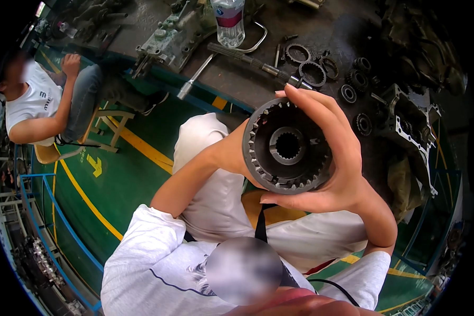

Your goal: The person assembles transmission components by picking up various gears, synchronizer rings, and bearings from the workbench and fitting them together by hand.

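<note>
Up close, a dark steel gear drum [313,145] is held over my lap, its open end facing me. Teeth line its rim, and a smaller splined hub [288,146] sits in its middle. My right hand [345,152] wraps round the right side of the drum, fingers over the top and thumb along the bottom. From the left, my left hand [230,150] grips the drum's side and back; most of its fingers are hidden behind the metal.
On the dark workbench [237,79] lie a splined shaft [260,64], a socket wrench [195,79], toothed rings [312,73], bearings [347,93] and an open metal housing [411,118]. A water bottle [230,26] stands at the back. Another person [42,105] sits at the left.
</note>
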{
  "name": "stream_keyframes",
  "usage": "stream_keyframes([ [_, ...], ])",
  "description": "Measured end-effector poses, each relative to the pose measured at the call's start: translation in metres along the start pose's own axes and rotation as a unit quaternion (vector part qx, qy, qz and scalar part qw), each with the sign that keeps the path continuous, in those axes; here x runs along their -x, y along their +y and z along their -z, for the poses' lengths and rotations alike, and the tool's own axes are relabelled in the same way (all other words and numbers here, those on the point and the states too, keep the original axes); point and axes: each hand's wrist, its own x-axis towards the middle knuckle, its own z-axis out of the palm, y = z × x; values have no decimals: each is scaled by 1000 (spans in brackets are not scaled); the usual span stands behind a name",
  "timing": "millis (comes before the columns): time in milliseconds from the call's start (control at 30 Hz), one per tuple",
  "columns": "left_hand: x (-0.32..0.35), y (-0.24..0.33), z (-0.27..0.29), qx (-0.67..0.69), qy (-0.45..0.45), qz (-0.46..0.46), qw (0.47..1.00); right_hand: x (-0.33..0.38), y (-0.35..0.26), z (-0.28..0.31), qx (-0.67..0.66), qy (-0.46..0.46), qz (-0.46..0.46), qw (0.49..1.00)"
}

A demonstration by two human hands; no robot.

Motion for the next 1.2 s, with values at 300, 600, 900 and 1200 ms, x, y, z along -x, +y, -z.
stream_keyframes([
  [300,4,14,-3,43,31,31,998,5,1,-5,-19,-7,-24,1000],
  [600,3,14,1,-35,0,31,999,5,5,-7,-12,-2,-18,1000],
  [900,2,2,2,-56,-6,-24,998,4,3,-4,-14,-2,-34,999],
  [1200,4,30,-2,14,47,116,992,7,10,-8,-1,0,-28,1000],
])
